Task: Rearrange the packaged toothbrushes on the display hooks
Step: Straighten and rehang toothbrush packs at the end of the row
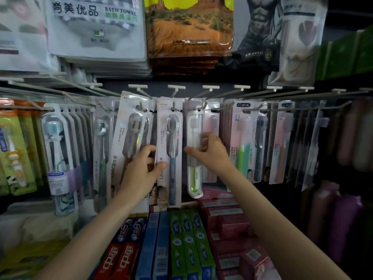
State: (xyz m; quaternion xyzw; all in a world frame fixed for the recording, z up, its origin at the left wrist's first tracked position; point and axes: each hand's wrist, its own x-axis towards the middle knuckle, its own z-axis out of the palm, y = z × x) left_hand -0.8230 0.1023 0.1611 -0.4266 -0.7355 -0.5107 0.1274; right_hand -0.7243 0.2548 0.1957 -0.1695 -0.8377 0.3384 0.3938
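A white card pack with a blue-handled toothbrush hangs from a centre hook; my left hand grips its left edge, thumb on the front. Left of it hangs a tilted pack with a brown toothbrush. To the right, a clear case with a green-handled toothbrush hangs on its own hook, and my right hand is closed around its middle. More toothbrush packs hang further right, among them a pink card with green brushes.
Rows of metal display hooks stick out toward me at head height. Bath towel packs hang above. Toothpaste boxes lie on the shelf below my arms. Bottles stand at the right.
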